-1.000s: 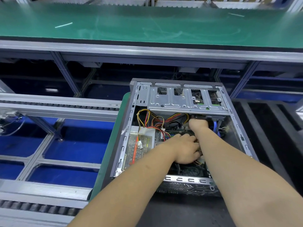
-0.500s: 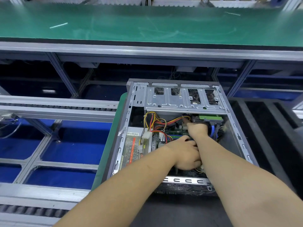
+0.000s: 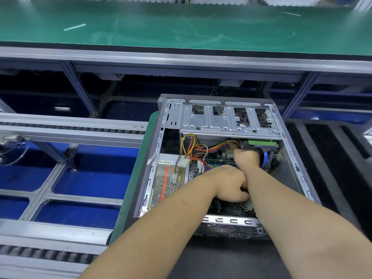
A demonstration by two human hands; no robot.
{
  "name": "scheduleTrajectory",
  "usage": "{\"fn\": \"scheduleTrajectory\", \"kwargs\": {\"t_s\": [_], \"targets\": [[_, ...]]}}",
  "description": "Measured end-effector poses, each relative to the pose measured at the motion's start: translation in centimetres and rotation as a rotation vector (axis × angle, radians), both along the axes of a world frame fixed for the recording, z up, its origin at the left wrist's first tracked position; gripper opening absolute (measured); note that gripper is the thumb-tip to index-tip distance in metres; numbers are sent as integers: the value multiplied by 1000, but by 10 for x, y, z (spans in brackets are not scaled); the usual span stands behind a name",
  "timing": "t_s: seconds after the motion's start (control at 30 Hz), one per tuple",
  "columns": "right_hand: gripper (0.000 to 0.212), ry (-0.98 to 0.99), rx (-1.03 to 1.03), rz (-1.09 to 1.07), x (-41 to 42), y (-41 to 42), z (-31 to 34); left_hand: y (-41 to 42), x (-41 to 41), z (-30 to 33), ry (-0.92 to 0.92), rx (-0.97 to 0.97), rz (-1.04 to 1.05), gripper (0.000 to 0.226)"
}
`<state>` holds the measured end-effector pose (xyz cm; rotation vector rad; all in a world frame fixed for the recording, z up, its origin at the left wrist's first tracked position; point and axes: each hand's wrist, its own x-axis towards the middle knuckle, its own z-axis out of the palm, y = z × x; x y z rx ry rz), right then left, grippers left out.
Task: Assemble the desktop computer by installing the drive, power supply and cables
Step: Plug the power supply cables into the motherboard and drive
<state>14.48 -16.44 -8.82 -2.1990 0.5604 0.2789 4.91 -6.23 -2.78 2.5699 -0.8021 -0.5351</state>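
The open computer case (image 3: 153,170) lies on its side in the centre. Inside, the power supply (image 3: 167,184) sits at the left and the drive (image 3: 259,142), with its green board, sits under the metal drive cage (image 3: 221,121). My right hand (image 3: 246,158) reaches up to the drive's left end and pinches the connector of the red and yellow power cable (image 3: 213,148). My left hand (image 3: 229,184) is lower in the case with its fingers curled downward. My right forearm hides what they hold. A blue data cable (image 3: 265,158) hangs to the right of my right hand.
A loose white connector (image 3: 248,206) lies below my left hand. The case rests on a green pallet (image 3: 132,190) on a roller conveyor (image 3: 60,127). A green belt (image 3: 181,27) runs across the back. Black foam trays (image 3: 330,158) stand at the right.
My right hand has drawn back a little from under the drive cage, so the drive's green board and the blue cable now show. My left hand has stayed in place.
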Motion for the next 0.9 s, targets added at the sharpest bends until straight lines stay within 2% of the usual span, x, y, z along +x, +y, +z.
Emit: {"fn": "scheduleTrajectory", "kwargs": {"t_s": [0.27, 0.4, 0.6, 0.9], "targets": [[45, -38, -155, 137, 4, -3, -2, 2, 1, -3, -4, -8, -42, 20], [41, -58, -105, 52, 4, -4, -5, 2, 1, -5, -18, -19, -49, 19], [41, -62, -114, 47, 6, -4, -7, 3, 2, -7, -17, -27, -53, 17], [42, -38, -248, 170, 5, -3, -1, 2, 3, -8, -39, -26, -63, 17]]}}
